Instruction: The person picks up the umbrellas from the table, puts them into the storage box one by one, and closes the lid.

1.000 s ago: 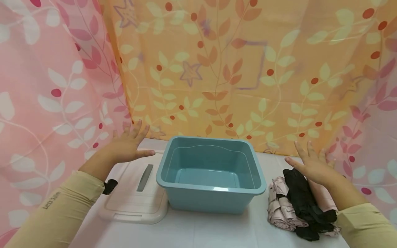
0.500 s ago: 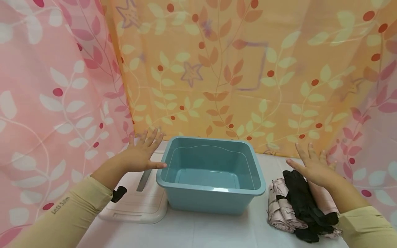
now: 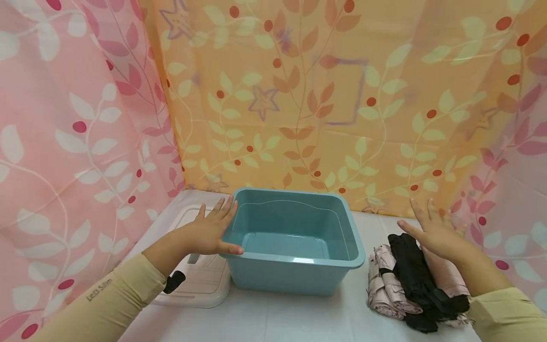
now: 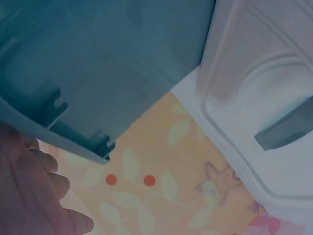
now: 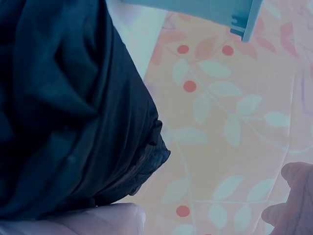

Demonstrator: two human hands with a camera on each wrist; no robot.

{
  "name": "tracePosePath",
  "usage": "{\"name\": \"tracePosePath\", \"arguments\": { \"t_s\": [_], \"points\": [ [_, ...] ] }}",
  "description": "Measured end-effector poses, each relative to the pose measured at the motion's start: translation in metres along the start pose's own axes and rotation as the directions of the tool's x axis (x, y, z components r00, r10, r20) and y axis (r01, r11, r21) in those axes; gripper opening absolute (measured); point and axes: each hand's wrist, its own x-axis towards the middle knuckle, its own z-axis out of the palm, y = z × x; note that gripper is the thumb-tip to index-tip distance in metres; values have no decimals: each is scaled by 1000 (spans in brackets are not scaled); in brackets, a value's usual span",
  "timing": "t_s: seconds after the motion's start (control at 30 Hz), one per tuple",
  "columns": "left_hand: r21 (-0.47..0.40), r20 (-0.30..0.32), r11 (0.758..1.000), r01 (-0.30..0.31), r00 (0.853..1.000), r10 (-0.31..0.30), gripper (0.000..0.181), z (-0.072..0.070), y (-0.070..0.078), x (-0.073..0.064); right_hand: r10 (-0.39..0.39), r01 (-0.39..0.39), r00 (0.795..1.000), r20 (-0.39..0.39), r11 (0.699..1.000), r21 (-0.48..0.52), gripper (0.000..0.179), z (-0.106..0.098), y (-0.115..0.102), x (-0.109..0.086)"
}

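Note:
In the head view a blue-grey plastic bin (image 3: 290, 276) stands uncovered at the middle of the table. My left hand (image 3: 208, 233), fingers spread, is at the bin's left rim; whether it touches the rim I cannot tell. The left wrist view has the hand (image 4: 29, 191) just under the rim's edge. My right hand (image 3: 438, 236) is spread over the back of a bundle of rolled pale pink cloth (image 3: 386, 289) and black cloth (image 3: 416, 275), holding nothing. That black cloth (image 5: 63, 107) fills much of the right wrist view, with fingers (image 5: 298, 191) at its lower right.
A white lid (image 3: 201, 285) with a grey handle (image 4: 288, 125) lies left of the bin, partly hidden by my left arm. White cloth (image 3: 295, 318) covers the table. A patterned orange curtain (image 3: 299, 118) stands behind, with a pink one (image 3: 85, 156) at the left.
My left hand has moved right and down, from above the lid to the bin's left rim. The right hand has barely moved. Bin, lid and cloth bundle stay where they were.

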Motion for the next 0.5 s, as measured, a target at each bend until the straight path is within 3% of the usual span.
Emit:
{"name": "tracePosePath", "arguments": {
  "t_s": [0.23,0.5],
  "points": [
    [12,12,1000,5,1000,-5,125,9,-2,2,2,-2,1000,-1,1000,-10,87,1,5,1],
    [-38,27,999,9,1000,-8,129,10,-1,2,-27,27,1000,2,999,38,83,0,10,-5]
  ]
}}
